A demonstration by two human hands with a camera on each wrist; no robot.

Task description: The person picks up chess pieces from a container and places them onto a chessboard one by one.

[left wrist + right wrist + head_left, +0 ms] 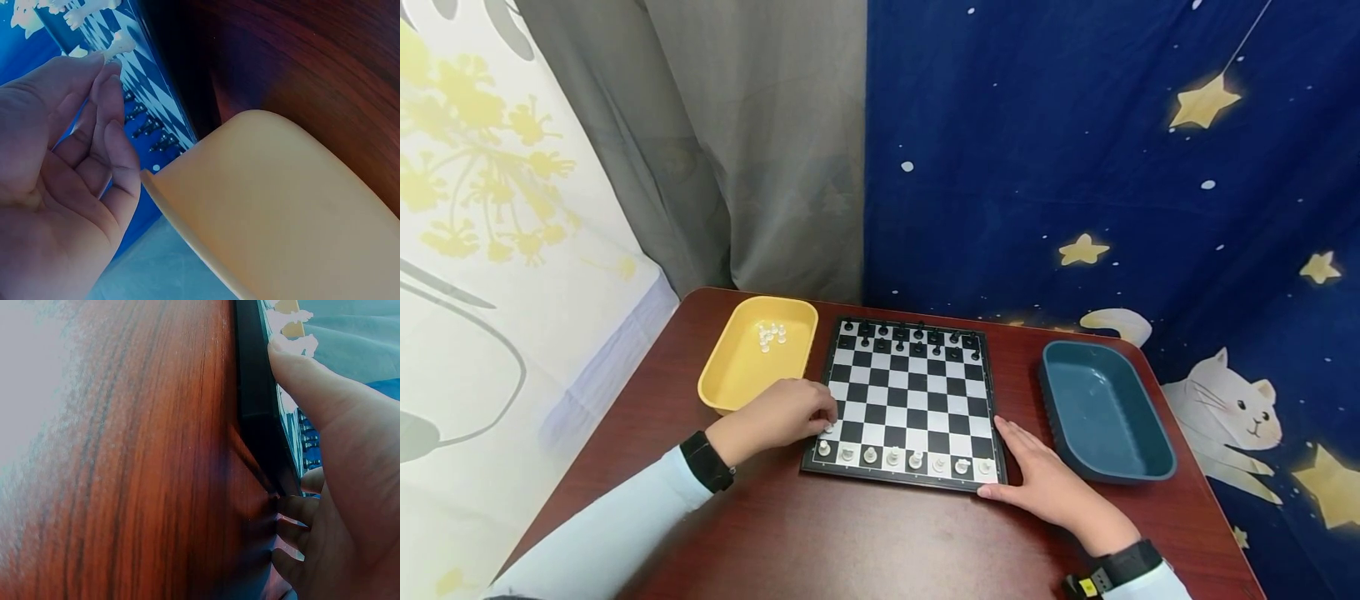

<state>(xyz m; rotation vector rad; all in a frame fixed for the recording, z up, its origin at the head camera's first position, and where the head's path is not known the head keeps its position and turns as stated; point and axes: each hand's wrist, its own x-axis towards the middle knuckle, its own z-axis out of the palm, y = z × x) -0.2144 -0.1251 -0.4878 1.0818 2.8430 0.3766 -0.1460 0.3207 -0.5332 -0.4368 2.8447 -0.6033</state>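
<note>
Now the left hand [778, 417] pinches a small white chess pawn [830, 428] on the black-and-white chessboard [910, 400]; the right hand [1045, 483], fingers relaxed, steadies the board's near corner on the reddish wooden surface [850, 542].

This is looking like a home room, perhaps a child's room or play corner. A dark blue cloth [1075, 167] printed with yellow stars and a white cartoon cat is hanging behind the far and right sides of a reddish wood-grain desk [865, 542]. A grey curtain [760, 142] is hanging at the far left, beside a pale curtain with yellow flowers [490, 183]. A chessboard [910, 400] is lying on the desk between a yellow tray [730, 379] and a dark blue tray [1105, 417].
</note>
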